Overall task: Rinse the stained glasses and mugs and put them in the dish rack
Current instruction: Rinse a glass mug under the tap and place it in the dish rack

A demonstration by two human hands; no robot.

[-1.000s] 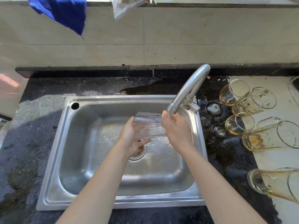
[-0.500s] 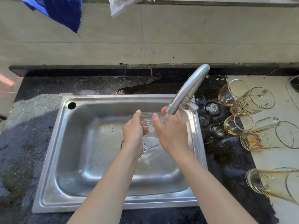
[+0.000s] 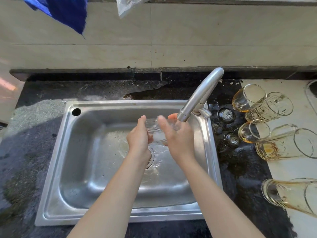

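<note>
**Sink**: steel, set in a dark speckled countertop. There is an overflow hole at the far left corner. The drain is partly hidden behind the left wrist, and the basin floor around it is wet.

**Faucet**: brushed metal, arching from the sink's far right corner over the basin. Its spout end sits just above the right hand. Two small metal fittings stand on the counter just right of its base.

**Wall**: pale tiles. A blue cloth hangs at top left and a plastic bag at top centre, both cut off by the frame.

**Pale surface**, right of the sink: five amber-stained glasses lie on their sides.
- The rounded glass touches the patterned glass.
- The small glass touches the tall glass.
- The near glass lies apart from the others and is cut off at the right edge.

**Clear glass**: held over the basin above the drain, tilted on its side between both hands and close under the spout. Its outline is blurred.

**Left hand**: the fingers curl round the left side of the clear glass, gripping it.

**Right hand**: the thumb lies across the near side of the clear glass and the fingers wrap behind it. The palm hides the right part of the glass.
</note>
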